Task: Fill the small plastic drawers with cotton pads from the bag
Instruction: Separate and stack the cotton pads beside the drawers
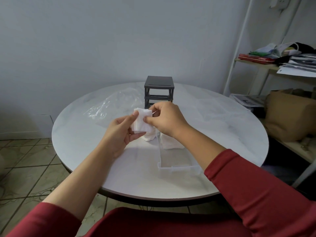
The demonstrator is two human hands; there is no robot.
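Gripping a stack of white square cotton pads [142,123] between them, the two hands are raised above the far end of a clear plastic drawer [177,167]. The drawer lies on the round white marble-patterned worktop [77,134].

The left hand [119,134] pinches the stack's left side, thumb on top and fingers curled beneath. The right hand [165,120] pinches its right edge between thumb and curled fingers.

The drawer is out of its frame, near the person's edge of the worktop. A bundle of white pads [171,143] stands in its far end, just below the right hand. A second white bundle [149,137] sits by the drawer's left wall; whether it is inside cannot be told.

Behind the hands, mid-worktop, stands the dark grey plastic drawer frame [159,88], with daylight showing through its upper two slots. A crumpled clear plastic bag [111,106] lies just left of the frame.

Off to the right, a white metal shelf [256,65] carries papers and red books, with a brown paper bag [287,117] lower down.
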